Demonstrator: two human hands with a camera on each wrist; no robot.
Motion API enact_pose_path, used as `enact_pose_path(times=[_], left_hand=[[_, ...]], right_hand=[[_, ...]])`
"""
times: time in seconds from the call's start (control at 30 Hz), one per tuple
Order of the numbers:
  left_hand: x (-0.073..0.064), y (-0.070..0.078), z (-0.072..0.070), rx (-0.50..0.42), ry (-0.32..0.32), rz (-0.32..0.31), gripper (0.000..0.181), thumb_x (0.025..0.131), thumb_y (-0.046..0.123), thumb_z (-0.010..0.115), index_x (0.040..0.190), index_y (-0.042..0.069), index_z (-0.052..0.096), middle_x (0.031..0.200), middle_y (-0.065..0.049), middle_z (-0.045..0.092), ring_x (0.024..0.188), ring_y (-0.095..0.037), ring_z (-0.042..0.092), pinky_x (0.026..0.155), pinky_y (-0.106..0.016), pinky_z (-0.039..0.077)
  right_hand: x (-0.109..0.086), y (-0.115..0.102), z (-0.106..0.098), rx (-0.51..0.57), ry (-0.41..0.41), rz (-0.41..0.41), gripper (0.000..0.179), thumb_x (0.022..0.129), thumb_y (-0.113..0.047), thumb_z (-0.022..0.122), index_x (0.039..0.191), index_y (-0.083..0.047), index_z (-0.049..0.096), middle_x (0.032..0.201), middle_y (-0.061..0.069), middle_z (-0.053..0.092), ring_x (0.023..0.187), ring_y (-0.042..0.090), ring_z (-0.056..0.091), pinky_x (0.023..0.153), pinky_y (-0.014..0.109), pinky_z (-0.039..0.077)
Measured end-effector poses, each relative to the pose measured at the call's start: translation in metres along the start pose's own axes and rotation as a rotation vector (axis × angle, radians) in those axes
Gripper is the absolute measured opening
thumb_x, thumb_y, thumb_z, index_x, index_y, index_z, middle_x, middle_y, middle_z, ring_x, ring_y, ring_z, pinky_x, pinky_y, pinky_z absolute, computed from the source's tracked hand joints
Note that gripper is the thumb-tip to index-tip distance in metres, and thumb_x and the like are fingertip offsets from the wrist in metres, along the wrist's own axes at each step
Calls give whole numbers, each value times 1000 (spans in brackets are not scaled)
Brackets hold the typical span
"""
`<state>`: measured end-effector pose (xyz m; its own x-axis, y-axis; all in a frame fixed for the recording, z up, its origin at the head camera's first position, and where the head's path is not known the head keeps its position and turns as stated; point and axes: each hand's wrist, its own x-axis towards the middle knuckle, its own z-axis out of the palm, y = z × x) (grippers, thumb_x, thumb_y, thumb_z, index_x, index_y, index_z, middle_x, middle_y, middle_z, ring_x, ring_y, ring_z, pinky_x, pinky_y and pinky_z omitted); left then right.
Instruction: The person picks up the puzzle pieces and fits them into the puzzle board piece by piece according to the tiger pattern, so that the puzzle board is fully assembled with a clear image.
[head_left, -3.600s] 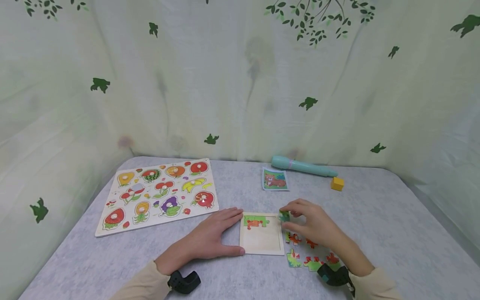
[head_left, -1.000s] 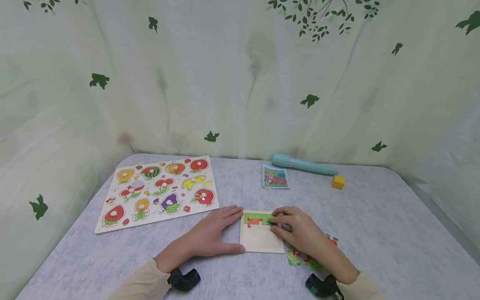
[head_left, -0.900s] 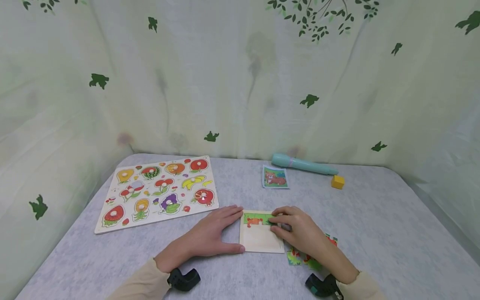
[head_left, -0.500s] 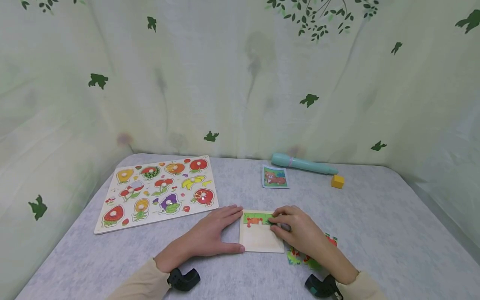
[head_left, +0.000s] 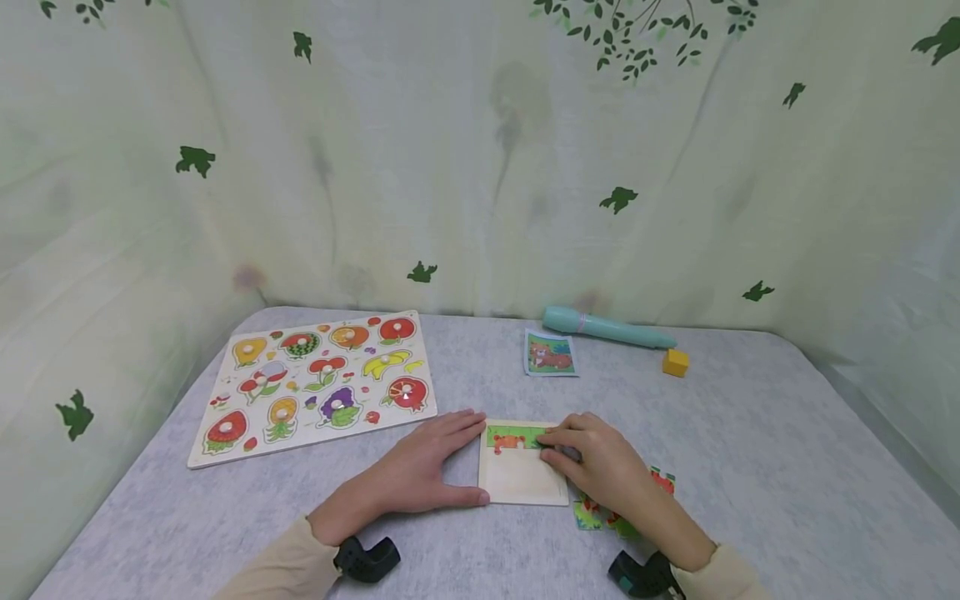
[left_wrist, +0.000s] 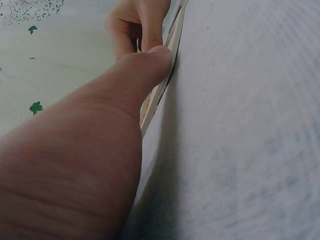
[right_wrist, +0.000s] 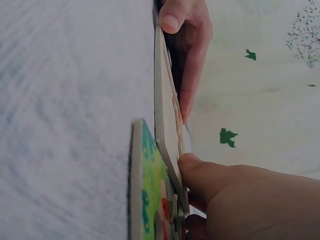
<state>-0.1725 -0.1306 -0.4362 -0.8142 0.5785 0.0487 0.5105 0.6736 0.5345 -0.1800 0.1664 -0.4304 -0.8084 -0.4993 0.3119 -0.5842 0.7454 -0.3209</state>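
- While my left hand (head_left: 420, 467) lies along the left edge of a small square tray (head_left: 517, 485), its grip is wide: thumb at the near corner, straight fingers reaching the far one.
- My right hand (head_left: 600, 458) has a narrow grip, bent fingertips and thumb holding a green piece (head_left: 539, 432), mostly hidden, at the right end of the tray's top row.
- That row shows green with an orange animal; pale wood shows below it.
- Loose pieces (head_left: 588, 516), green and red, lie just right of the tray, partly covered by my right hand and forearm.
- Beyond the tray lies a card (head_left: 551, 356) picturing a brown bear.
- Behind the card is a turquoise stick (head_left: 615, 331), with a yellow block (head_left: 675, 363) near its right tip.
- To the left, a white fruit board (head_left: 307, 385) lies flat on the pale grey table (head_left: 750, 450).
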Motion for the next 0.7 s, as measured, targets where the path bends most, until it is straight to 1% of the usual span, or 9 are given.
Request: enact_pose_path(times=[0.2, 0.37, 0.57, 0.63, 0.7], left_hand=[[1, -1, 0, 5, -3, 4, 96, 85, 69, 72, 158, 15, 43, 165, 2, 39, 155, -23, 31, 124, -53, 29], [1, -3, 1, 6, -2, 2, 96, 84, 70, 71, 158, 16, 44, 165, 3, 39, 155, -23, 31, 124, -53, 30], [0, -3, 1, 17, 4, 8, 96, 84, 71, 70, 158, 15, 44, 165, 3, 39, 155, -23, 31, 124, -53, 30], [0, -3, 1, 16, 4, 8, 96, 84, 71, 70, 158, 15, 44, 165, 3, 39, 155, -23, 31, 124, -53, 30], [0, -2, 1, 14, 3, 7, 96, 84, 71, 70, 158, 15, 43, 165, 3, 39, 155, -22, 31, 124, -52, 29]], right_hand=[[0, -2, 0, -24, 4, 15, 19, 91, -28, 81, 109, -23, 82, 100, -10, 73, 91, 7, 62, 74, 24, 55], [0, -3, 0, -26, -1, 6, 20, 91, -27, 80, 110, -22, 82, 100, -10, 73, 90, 7, 61, 71, 23, 53], [1, -5, 1, -43, 20, 20, 13, 95, -28, 76, 105, -22, 83, 94, -10, 72, 81, 6, 55, 66, 20, 49], [1, -6, 1, -54, 24, 28, 12, 95, -29, 76, 104, -23, 83, 93, -11, 71, 81, 5, 54, 66, 20, 49], [1, -6, 1, -63, 24, 27, 13, 94, -29, 77, 105, -23, 83, 95, -11, 72, 83, 5, 56, 68, 21, 51]])
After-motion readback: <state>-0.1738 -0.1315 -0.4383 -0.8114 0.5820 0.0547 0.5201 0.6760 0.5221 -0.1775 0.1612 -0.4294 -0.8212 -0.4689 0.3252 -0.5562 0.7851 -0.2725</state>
